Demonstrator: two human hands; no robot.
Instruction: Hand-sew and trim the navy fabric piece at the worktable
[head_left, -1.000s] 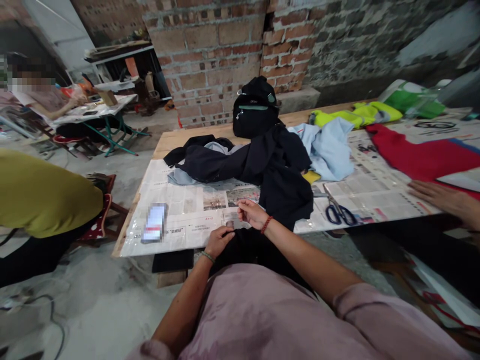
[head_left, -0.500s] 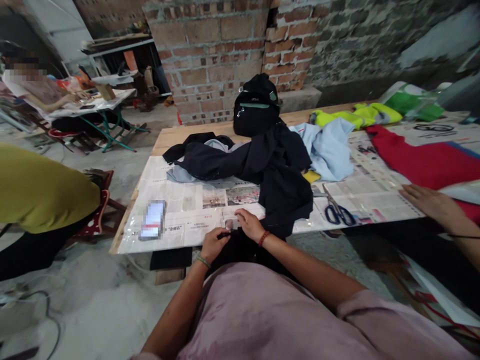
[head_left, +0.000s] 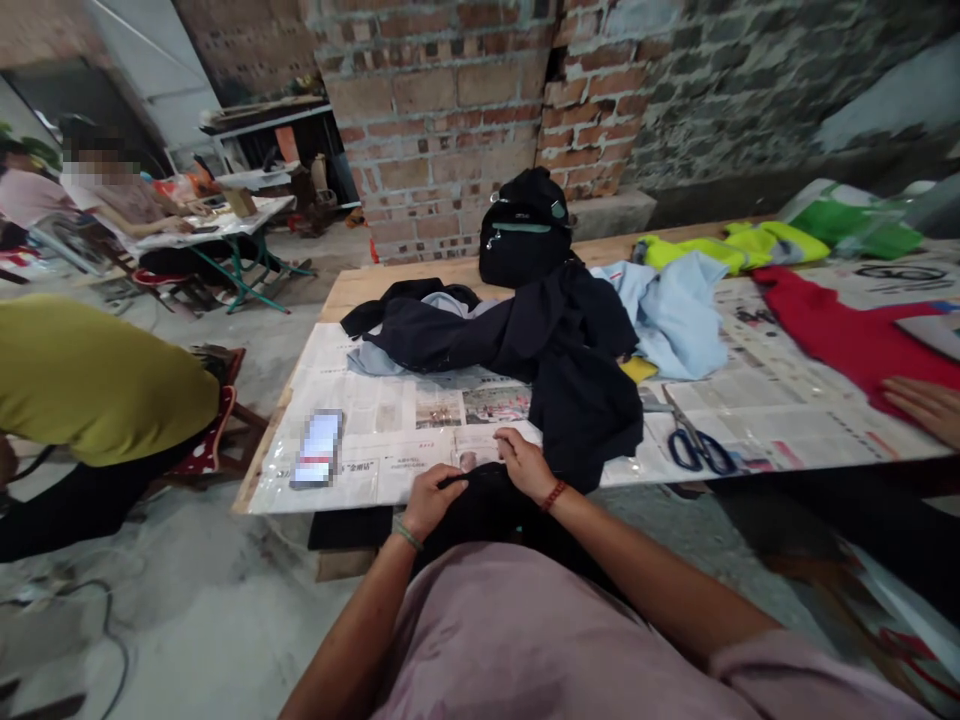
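Observation:
Black cloth (head_left: 486, 490) stretches between my two hands at the table's front edge, its lower part falling over my lap. My left hand (head_left: 435, 503) pinches one end of its upper edge. Closed at the other end is my right hand (head_left: 527, 465), thumb and fingertips together. Just beyond it lies a heap of dark clothing (head_left: 577, 370) on the newspaper-covered table (head_left: 382, 450). To the left rests a phone (head_left: 317, 448) with a lit screen, and scissors (head_left: 694, 440) with dark blue handles lie to the right.
A black backpack (head_left: 525, 230) stands at the back. Light blue cloth (head_left: 679, 315), a yellow-green vest (head_left: 739, 245) and red cloth (head_left: 840, 330) lie rightward. A co-worker's hand (head_left: 926, 405) rests on the red cloth. Someone in a mustard top (head_left: 105, 380) sits at left.
My hands have drawn slightly apart, and more of the black cloth's edge shows between them. The co-worker's hand has slid right onto the red cloth. The view has shifted a little left.

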